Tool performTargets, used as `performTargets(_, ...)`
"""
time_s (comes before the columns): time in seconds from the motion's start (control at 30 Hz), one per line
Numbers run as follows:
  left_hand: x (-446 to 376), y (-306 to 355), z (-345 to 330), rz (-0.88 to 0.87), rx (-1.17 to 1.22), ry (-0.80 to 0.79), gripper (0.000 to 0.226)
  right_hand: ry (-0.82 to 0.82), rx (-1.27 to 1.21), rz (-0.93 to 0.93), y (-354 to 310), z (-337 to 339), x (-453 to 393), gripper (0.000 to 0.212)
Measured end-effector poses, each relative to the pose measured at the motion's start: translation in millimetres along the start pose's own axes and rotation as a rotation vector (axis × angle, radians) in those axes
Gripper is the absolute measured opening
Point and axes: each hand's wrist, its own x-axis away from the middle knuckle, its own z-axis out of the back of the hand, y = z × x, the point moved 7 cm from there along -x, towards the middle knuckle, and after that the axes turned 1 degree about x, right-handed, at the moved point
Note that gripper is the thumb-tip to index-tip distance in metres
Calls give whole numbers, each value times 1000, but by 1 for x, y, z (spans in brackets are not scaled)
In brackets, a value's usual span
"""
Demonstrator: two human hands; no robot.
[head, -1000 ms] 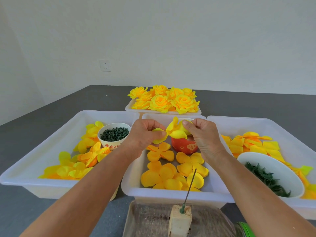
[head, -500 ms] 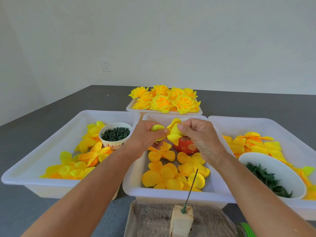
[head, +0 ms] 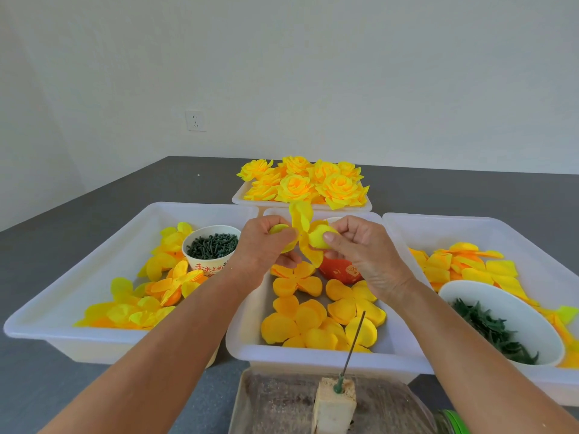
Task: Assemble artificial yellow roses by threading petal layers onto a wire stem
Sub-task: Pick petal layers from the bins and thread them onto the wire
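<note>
Head view: the left hand (head: pixel 261 245) and right hand (head: pixel 360 249) both pinch one yellow petal layer (head: pixel 305 238) above the middle tray (head: pixel 244 349), probably spreading it to find its centre hole for the wire stem (head: pixel 352 346) standing below.

A dark grey table (head: pixel 94 214) runs back to a plain white wall (head: pixel 313 73), which bears a white power socket (head: pixel 195 120) low on its left part. At the near edge of the view a shallow clear tray (head: pixel 275 405) with a grainy, speckled bottom lies on the table. Just right of it, at the bottom edge, a green-rimmed clear object (head: pixel 451 422) shows only in part, too cut off to tell what it is.
</note>
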Motion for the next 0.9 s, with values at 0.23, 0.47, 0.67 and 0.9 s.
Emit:
performTargets(0.23, 1, 1, -4, 15, -29, -34, 17, -67, 178, -1, 0, -6, 4, 16)
performTargets(0.47, 4, 0, -12, 21, -95, -138, 15, -106, 196, 38, -2, -11, 5, 15)
performTargets(0.67, 0, 2, 5, -20, -23, 87, 16, 170, -47, -32, 2, 15, -2, 18)
performTargets(0.9, -1, 3, 10, -47, -37, 159, 17, 211, 45, 33, -1, 17, 0, 20)
